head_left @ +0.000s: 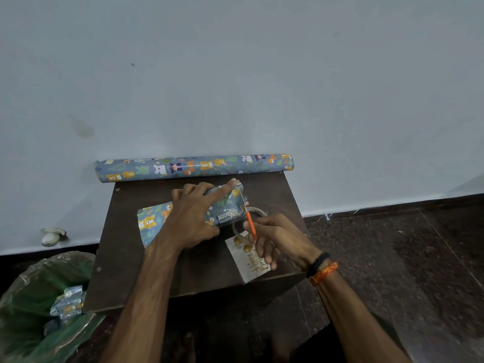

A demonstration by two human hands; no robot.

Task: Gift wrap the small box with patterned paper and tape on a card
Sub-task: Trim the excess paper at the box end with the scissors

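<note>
We see the left hand (192, 218) laid over the wrapped box (183, 213) at the middle of the dark counter (209, 265), its grip curled round the parcel and the forefinger stretched to the far corner. The right hand (272, 239) grips orange scissors (250, 222), blades at the box's right end. The card (247, 260) lies beneath that hand, the tape (258, 212) just beyond. A paper roll (193, 167) rests against the wall, a green bin (39, 297) at left.
</note>
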